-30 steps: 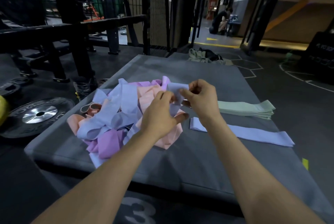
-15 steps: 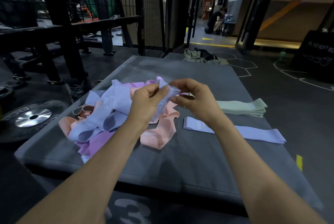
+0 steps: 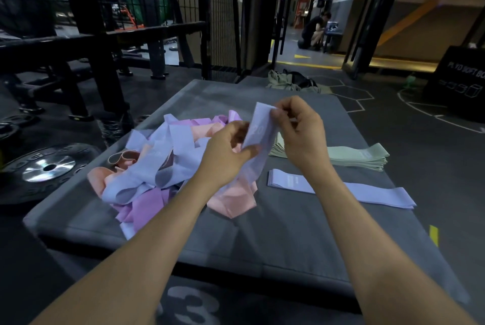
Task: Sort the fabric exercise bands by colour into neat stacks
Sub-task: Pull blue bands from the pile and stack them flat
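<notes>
A tangled pile of lavender, purple and peach fabric bands [image 3: 157, 167] lies on the left half of a grey padded mat [image 3: 288, 240]. Both hands hold one lavender band [image 3: 258, 135] lifted above the pile. My right hand [image 3: 299, 135] pinches its upper end, and my left hand [image 3: 225, 151] grips it lower down. A single lavender band [image 3: 367, 190] lies flat on the mat to the right. Behind it sits a neat stack of pale green bands [image 3: 354, 156].
A black weight plate [image 3: 47, 167] lies on the floor left of the mat. Black rack frames and mesh [image 3: 105, 35] stand behind. Crumpled clothing [image 3: 291, 83] lies past the mat's far edge. A black plyo box [image 3: 459, 83] stands at far right. A person crouches in the far corridor.
The lavender band has been pulled up out of the pile and now hangs between both hands; my right hand rose to its top end. The view shifted slightly.
</notes>
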Motion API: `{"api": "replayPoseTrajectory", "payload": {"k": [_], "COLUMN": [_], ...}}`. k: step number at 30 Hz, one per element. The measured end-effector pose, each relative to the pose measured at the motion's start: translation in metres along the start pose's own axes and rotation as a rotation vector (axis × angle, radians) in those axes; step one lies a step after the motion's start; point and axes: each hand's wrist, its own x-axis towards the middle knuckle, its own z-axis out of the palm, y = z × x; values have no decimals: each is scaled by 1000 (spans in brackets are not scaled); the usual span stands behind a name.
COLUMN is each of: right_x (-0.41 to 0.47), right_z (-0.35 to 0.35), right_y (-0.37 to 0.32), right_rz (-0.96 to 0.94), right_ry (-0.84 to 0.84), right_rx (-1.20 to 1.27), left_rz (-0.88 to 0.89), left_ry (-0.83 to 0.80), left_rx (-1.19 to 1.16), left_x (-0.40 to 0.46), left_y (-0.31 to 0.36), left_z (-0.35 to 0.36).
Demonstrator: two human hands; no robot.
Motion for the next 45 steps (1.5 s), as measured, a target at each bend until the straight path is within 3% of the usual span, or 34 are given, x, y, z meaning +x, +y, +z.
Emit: {"api": "replayPoseTrajectory", "payload": {"k": [8, 12, 16, 24, 29, 33, 36, 45], "right_x": [7, 7, 1, -7, -17, -26, -28, -32], "right_z": [-14, -19, -17, -29, -40, -46, -47, -45], "right_y": [11, 20, 31, 44, 54, 53, 53, 57], "right_rz": [112, 236, 340, 438, 491, 440, 425, 410], "right_ry": [348, 408, 362, 325, 177, 75, 46, -31], "right_rx": [86, 179, 152, 46, -76, -219, -286, -435], "left_rz": [-132, -235, -233, -409, -185, 22, -18, -52], "left_ry": [-65, -107, -105, -388, -255, -414, -581, -626], "left_rx": [340, 519, 334, 68, 455, 622, 716, 950], "left_x": [-4, -8, -7, -16, -13, -10, -14, -10], "left_y": [-31, -51, -50, -36, -58, -65, -60, -55], "left_z": [-8, -11, -14, -7, -8, 3, 15, 38]}}
